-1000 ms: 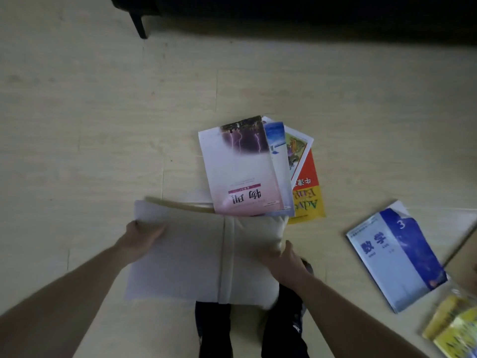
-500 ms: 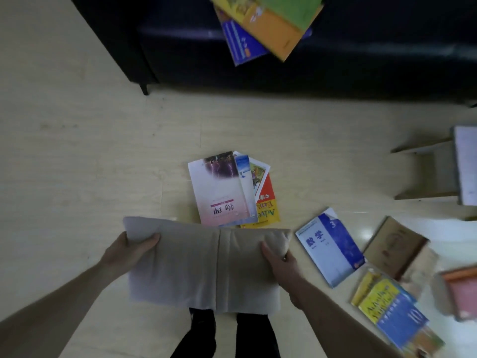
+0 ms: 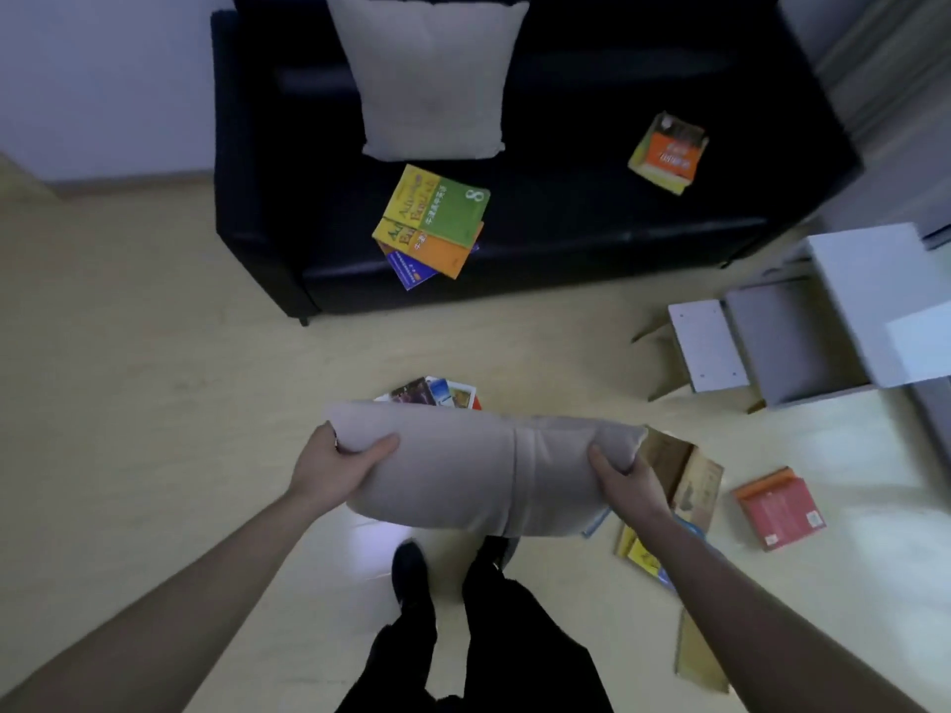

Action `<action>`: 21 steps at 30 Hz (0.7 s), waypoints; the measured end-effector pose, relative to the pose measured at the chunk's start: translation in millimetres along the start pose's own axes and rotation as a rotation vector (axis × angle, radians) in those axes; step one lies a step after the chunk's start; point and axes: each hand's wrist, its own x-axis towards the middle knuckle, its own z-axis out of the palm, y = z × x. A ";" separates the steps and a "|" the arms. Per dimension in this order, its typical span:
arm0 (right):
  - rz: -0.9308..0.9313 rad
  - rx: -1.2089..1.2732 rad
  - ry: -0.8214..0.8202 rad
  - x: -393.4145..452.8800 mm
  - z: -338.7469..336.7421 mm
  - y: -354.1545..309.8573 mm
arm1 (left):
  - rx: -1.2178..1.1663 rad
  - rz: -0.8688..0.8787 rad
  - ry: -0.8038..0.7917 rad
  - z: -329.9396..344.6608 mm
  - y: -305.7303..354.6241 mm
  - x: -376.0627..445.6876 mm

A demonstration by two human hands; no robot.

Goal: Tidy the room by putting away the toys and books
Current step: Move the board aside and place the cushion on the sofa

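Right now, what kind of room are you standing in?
Most likely a living room at home. A black sofa with a beige cushion stands against the wall, books lie on its seat, and more books are strewn over the pale wood-look floor.

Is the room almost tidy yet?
Not yet. Nothing looks put away so far. Both hands, left and right, grip a beige cushion. Books still lie on the sofa, with another further right, and over the floor, like the red book.
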 end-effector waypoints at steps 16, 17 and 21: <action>-0.175 0.249 0.047 3.8 -121.6 -63.3 | 0.100 0.183 0.071 5.4 180.6 -49.8; -0.177 0.246 0.056 8.6 -128.2 -67.6 | 0.096 0.204 0.072 6.1 189.9 -45.9; -0.192 0.276 0.096 31.2 -158.8 -89.7 | 0.127 0.264 0.046 19.1 239.3 -31.8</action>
